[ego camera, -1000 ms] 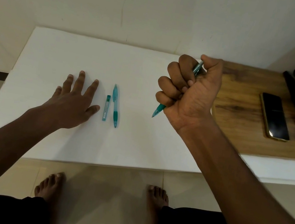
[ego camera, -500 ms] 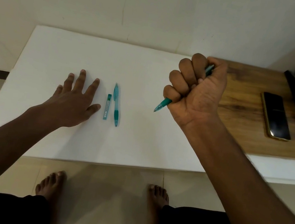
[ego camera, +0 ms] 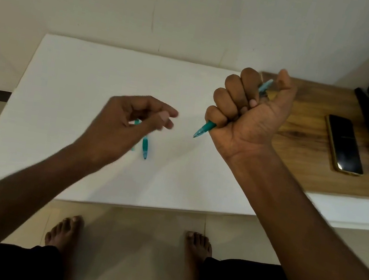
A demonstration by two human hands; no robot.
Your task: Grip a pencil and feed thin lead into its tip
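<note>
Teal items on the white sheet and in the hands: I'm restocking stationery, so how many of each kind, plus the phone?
Teal plastic pens: 2, one in the right hand at, one lying on the white sheet at
Small teal lead tube: 1
Black smartphone: 1
Total: 4

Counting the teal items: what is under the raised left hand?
Below the left hand, on the white board, lie a teal pen and a small teal tube. The hand covers most of both.

Pen [ego camera: 145, 148] on white sheet [ego camera: 68, 96]; phone [ego camera: 345, 144] right, on wooden desk [ego camera: 304, 145].
</note>
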